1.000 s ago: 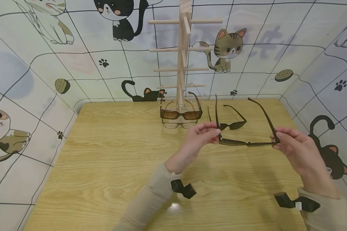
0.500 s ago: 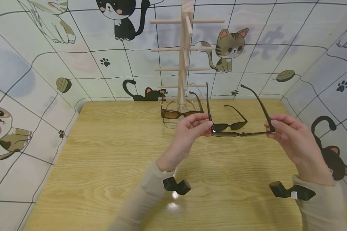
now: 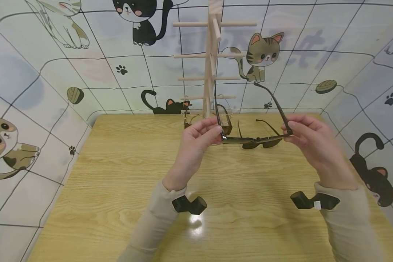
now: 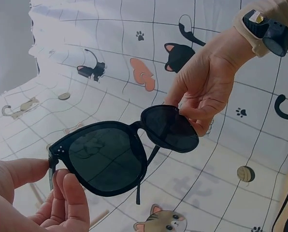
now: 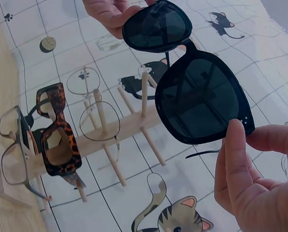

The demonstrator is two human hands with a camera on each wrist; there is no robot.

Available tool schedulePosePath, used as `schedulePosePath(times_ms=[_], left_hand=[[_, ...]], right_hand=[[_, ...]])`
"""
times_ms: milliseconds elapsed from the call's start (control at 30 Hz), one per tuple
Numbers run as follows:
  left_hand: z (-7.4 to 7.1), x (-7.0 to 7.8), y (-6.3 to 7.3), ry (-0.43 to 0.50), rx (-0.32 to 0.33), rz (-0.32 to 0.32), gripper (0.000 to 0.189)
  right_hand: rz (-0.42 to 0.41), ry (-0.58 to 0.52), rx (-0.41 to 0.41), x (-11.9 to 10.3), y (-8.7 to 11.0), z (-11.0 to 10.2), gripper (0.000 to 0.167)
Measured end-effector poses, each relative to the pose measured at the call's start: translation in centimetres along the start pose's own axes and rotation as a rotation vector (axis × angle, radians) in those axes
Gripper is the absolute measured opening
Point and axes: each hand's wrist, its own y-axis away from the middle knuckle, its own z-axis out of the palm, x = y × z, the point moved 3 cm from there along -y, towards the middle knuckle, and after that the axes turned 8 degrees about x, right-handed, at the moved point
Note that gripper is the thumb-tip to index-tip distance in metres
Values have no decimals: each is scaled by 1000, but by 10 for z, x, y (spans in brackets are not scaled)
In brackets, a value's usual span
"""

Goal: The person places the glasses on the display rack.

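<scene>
Black sunglasses [image 3: 239, 140] with large dark lenses are held in the air between both hands, temples unfolded and pointing away toward the back wall. My left hand [image 3: 196, 145] pinches the left hinge corner between thumb and fingers. At the right hinge, my right hand [image 3: 314, 145] pinches the other corner the same way. Both lenses [image 4: 105, 157] show from the front in the left wrist view. Behind the held pair stands a wooden display rack [image 3: 211, 65] with bare upper pegs. Lower on it hang tortoiseshell sunglasses [image 5: 61, 130], thin metal-rimmed glasses [image 5: 100, 121] and grey-framed glasses [image 5: 13, 145].
A second pair of dark sunglasses [image 3: 272, 143] lies on the wooden table [image 3: 118, 189] right of the rack, partly covered by the held pair. Walls with a printed cat pattern [image 3: 265, 54] enclose the table at the back and sides.
Both hands have carried the black sunglasses leftward and up, toward the rack. The held pair now overlaps the rack's lower glasses in the head view. Both grips stay the same.
</scene>
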Motion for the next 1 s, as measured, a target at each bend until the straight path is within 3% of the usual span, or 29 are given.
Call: schedulePosePath(times_ms=[500, 733, 1000], left_hand=[[-26, 19, -15, 38, 112, 87, 20], [-31, 30, -33, 40, 140, 146, 19], [-40, 38, -54, 76, 206, 173, 23]], right_hand=[[119, -92, -37, 9, -37, 33, 16], [136, -138, 7, 11, -55, 43, 12], [160, -63, 93, 15, -77, 55, 4]])
